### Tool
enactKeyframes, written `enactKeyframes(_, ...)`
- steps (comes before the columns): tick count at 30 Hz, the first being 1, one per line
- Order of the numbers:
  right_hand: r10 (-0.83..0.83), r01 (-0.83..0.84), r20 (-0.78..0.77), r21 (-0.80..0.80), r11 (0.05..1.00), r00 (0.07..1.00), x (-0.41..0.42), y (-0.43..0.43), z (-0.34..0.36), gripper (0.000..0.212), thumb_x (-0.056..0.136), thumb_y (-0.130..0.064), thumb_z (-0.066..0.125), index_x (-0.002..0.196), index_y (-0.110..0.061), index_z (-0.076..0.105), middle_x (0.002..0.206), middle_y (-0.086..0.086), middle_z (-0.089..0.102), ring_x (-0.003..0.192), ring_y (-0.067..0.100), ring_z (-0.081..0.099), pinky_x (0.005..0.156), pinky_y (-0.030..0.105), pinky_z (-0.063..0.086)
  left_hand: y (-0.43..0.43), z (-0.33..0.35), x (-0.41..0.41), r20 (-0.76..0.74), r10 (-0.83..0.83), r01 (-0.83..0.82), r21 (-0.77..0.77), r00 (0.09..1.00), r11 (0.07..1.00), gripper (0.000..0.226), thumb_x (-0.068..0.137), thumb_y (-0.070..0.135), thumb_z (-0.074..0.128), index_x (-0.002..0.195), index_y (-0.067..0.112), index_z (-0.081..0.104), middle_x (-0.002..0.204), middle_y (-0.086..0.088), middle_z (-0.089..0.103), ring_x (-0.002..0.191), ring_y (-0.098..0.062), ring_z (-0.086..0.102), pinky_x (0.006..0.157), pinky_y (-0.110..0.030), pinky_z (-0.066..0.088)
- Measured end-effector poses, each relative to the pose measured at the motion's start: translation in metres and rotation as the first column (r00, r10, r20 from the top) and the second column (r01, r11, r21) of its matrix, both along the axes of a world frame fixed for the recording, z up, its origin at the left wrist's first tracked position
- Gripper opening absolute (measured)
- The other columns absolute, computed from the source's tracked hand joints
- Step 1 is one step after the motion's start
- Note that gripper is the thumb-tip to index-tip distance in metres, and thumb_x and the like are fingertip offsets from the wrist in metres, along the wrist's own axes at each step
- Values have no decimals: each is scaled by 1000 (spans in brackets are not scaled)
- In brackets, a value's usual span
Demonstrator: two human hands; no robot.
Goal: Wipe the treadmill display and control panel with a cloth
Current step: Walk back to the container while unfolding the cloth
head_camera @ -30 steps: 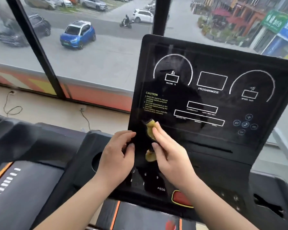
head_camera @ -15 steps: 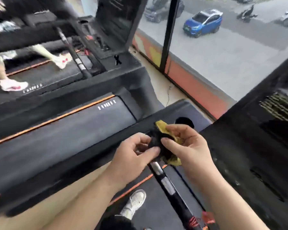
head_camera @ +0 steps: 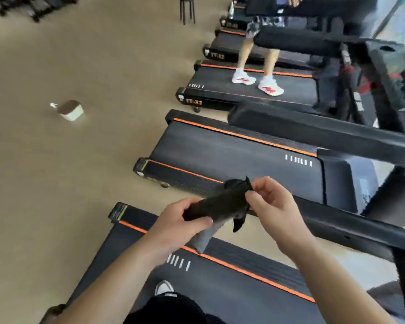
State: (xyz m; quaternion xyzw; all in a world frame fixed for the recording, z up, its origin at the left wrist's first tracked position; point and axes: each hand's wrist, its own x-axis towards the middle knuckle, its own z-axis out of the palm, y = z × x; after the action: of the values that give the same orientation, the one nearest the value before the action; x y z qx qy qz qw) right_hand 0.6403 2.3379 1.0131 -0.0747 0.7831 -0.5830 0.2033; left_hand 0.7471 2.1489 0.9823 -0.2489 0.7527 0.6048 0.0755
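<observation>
A dark cloth (head_camera: 220, 203) is stretched between both hands over my treadmill's left handrail (head_camera: 351, 230). My left hand (head_camera: 180, 220) grips its lower left end. My right hand (head_camera: 271, 202) pinches its upper right end between thumb and fingers. A grey part of the cloth hangs down below my left hand. The treadmill display and control panel are out of view; I look left and back across the gym floor.
My own belt (head_camera: 220, 284) with my shoe (head_camera: 164, 287) is below. A neighbouring treadmill (head_camera: 232, 150) lies beside it. A person in white shoes (head_camera: 257, 81) stands on the one beyond. A small box (head_camera: 70, 110) sits on the tan floor.
My view swung left from the display to the floor and other treadmills. The hands left the panel and pulled the bunched cloth out lengthwise; its dark side now shows instead of yellow.
</observation>
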Motion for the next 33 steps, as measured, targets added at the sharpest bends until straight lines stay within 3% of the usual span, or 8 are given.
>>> enactKeyframes(6,374,-374,10,47,926,928,4,-184,-17,22,90,-29,75,86,-14,59,71,4,55,66,14,50,64,32,42,-151,-20,47,15,297,-294,-116,955,949,27,67,25,85,83,26,63,67,9,65,62,-6,57,64,-28,44)
enactKeyframes(12,535,-528,-30,115,841,845,-9,-296,-27,13,97,-23,67,94,-17,57,82,24,63,60,27,56,55,25,46,-234,-19,64,10,464,-462,-82,886,883,35,62,25,81,93,24,65,87,-4,74,75,-12,65,76,-37,53)
enactKeyframes(14,598,-589,-39,137,796,800,-20,-327,-31,5,99,-21,64,98,-20,59,83,21,68,67,43,62,56,34,50,-258,-24,65,-4,505,-503,-92,863,860,37,70,11,80,101,27,70,95,7,77,85,-7,72,83,-30,56)
enactKeyframes(17,662,-650,-44,151,745,748,-32,-374,-38,2,99,-23,64,99,-24,62,90,19,71,80,39,67,70,47,57,-292,-29,70,-1,543,-536,-164,840,828,32,77,1,78,101,22,74,92,5,77,76,8,65,72,-10,48)
enactKeyframes(21,675,-660,-64,158,734,735,-43,-439,-46,8,94,-18,68,94,-26,66,85,-6,71,72,0,61,67,8,46,-342,-31,75,15,634,-617,-217,773,757,19,76,3,83,89,10,71,78,0,67,57,4,53,58,-10,41)
enactKeyframes(23,690,-675,-50,172,718,722,-47,-480,-49,10,93,-18,69,92,-27,67,85,-16,70,71,-4,60,66,3,42,-376,-34,78,36,663,-642,-221,747,735,21,75,7,86,84,8,67,66,5,58,50,2,46,52,-12,36)
enactKeyframes(29,721,-708,-17,177,684,693,-53,-637,-69,10,94,-18,68,88,-26,68,74,-18,68,71,3,62,72,17,49,-519,-46,90,51,712,-693,-193,700,695,32,72,11,91,75,10,59,50,17,48,46,0,39,47,-12,34)
enactKeyframes(33,721,-715,49,194,672,691,-55,-747,-72,6,96,-18,67,94,-23,67,79,5,71,79,28,71,89,48,55,-628,-43,98,39,687,-668,-196,726,718,36,72,11,90,75,16,54,59,12,57,50,-1,45,50,-15,38)
